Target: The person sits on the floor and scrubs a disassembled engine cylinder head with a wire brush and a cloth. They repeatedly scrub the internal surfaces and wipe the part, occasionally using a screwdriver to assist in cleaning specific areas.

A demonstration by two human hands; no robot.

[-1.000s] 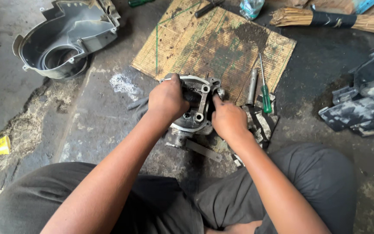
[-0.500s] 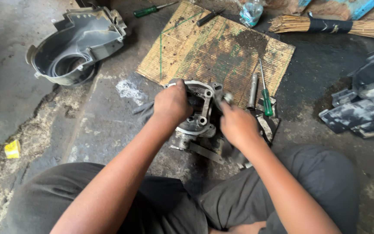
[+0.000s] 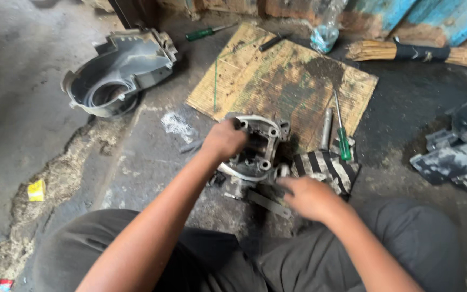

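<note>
Just one engine casing (image 3: 258, 148) here: my left hand (image 3: 224, 139) grips its far-left edge, my right hand (image 3: 310, 197) is blurred so can't tell its grip. Two green screwdrivers (image 3: 342, 132), one grey housing (image 3: 119, 73) far left, and one cardboard sheet (image 3: 277, 75).

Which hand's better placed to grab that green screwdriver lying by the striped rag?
Probably the right hand: it lies beside the striped rag, near the green screwdriver, and looks free. The left hand is gripping the metal engine part.

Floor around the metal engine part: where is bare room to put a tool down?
Bare concrete lies left of the engine part, between the grey plastic cover and the yellow scrap. The cardboard sheet's upper middle is also free. Right of the part it is crowded: striped cloth, green screwdriver, right hand.
</note>
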